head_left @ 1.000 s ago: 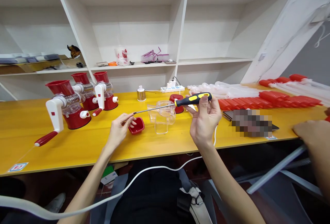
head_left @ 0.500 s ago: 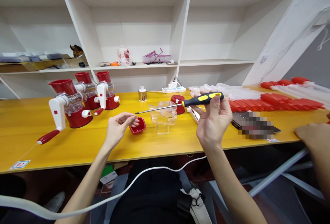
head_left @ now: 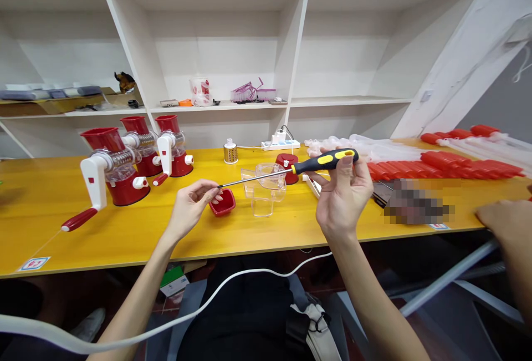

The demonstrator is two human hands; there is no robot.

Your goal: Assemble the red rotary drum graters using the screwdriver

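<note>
Two hands share one screwdriver [head_left: 291, 170], held above the yellow worktop [head_left: 124, 228]. Its long rod runs sideways: right hand [head_left: 343, 194] grips the black-yellow handle, left hand [head_left: 191, 206] pinches at the tip, just beside the red cup [head_left: 222, 203].

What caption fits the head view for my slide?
Right hand holds a screwdriver level; left hand pinches at its tip above a red tray.

Yellow table [head_left: 124, 233] with 3 red graters [head_left: 120, 169]
</note>
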